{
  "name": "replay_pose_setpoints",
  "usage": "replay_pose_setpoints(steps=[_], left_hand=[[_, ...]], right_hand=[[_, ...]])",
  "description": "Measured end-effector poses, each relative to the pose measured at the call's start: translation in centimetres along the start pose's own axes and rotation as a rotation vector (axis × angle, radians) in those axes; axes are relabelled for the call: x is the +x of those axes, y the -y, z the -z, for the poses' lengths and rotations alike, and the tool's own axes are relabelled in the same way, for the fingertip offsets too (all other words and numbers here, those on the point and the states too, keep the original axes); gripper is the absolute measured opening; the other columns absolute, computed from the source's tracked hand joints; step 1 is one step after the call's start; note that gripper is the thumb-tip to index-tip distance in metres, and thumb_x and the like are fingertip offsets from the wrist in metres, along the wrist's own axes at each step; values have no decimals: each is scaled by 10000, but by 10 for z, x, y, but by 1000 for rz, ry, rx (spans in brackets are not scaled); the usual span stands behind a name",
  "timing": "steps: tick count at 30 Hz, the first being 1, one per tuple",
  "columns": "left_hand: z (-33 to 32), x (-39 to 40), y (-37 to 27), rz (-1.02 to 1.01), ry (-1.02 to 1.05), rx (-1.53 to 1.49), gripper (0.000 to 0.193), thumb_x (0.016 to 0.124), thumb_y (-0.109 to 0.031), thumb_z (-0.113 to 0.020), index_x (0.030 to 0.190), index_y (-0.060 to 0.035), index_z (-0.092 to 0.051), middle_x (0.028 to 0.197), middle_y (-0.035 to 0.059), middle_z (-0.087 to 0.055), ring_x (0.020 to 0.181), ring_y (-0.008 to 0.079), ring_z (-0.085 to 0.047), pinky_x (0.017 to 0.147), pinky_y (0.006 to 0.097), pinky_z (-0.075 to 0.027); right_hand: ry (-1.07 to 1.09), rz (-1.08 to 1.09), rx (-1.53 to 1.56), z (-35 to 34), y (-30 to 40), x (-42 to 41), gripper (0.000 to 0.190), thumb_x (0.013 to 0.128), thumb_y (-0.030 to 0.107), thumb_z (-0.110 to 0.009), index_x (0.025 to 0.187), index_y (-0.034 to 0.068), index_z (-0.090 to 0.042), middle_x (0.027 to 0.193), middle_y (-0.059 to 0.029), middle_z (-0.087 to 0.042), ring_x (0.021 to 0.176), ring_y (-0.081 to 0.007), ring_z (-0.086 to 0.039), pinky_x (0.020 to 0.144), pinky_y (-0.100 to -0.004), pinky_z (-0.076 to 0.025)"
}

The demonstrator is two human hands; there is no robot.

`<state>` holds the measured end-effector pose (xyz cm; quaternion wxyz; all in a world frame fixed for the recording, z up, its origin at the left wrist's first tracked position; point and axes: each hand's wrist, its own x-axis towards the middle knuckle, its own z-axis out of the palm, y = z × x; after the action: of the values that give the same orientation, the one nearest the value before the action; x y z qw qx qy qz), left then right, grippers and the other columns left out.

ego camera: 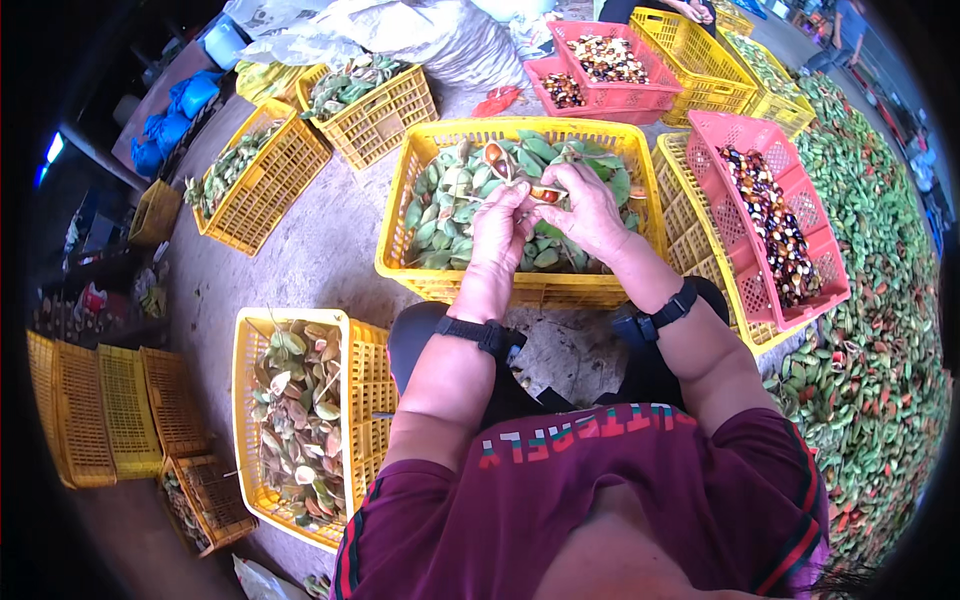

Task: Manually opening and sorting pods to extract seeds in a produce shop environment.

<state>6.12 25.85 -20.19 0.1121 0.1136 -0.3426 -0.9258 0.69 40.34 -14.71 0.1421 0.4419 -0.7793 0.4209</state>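
Note:
A split seed pod with shiny brown seeds inside is held between my left hand and my right hand. Just beyond my left fingers is another opened pod, also showing brown seeds; whether that hand holds it too I cannot tell. Both hands are over a yellow plastic crate filled with green pods. To the right, a pink plastic basket of loose dark and pale seeds rests tilted on a yellow crate.
At left stands a yellow crate of brownish pods and husks. Pod-filled crates are at the back left. A large heap of green husks spreads along the right. Pink seed baskets stand at the back, near another person's hands.

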Motion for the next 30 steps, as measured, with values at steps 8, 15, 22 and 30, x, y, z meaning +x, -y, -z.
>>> replay_pose_setpoints(steps=[8, 15, 22, 30], left_hand=[[-22, -5, 2, -53, -9, 104, 131, 827, -36, -632, 953, -8, -608, 860, 58, -635, 772, 148, -630, 661, 275, -566], [-16, -5, -4, -75, 36, 306, 103, 832, -25, -600, 928, 9, -619, 878, 87, -642, 749, 158, -635, 646, 278, -568], [-17, -1, 12, -188, 43, 548, 47, 830, 20, -554, 831, 33, -600, 794, 68, -621, 647, 123, -603, 584, 236, -542], [-22, 4, 18, -136, -138, 432, 116, 866, -21, -515, 891, 44, -608, 758, 85, -622, 635, 148, -609, 544, 259, -553]], right_hand=[[34, -277, 482, -28, -57, -21, 285, 815, 190, -654, 1044, 45, -568, 779, -151, -630, 701, -238, -638, 648, -332, -499], [70, -708, 793, -12, -18, -13, 147, 934, 186, -519, 968, 47, -553, 692, -18, -567, 466, -74, -490, 409, -224, -427], [12, -988, 1076, -17, -32, -17, 215, 946, 266, -494, 978, 66, -566, 650, 8, -505, 437, -66, -418, 366, -240, -406], [74, -832, 902, -28, -34, -18, 231, 922, 239, -552, 1043, 42, -558, 728, -20, -568, 503, -68, -474, 391, -221, -400]])
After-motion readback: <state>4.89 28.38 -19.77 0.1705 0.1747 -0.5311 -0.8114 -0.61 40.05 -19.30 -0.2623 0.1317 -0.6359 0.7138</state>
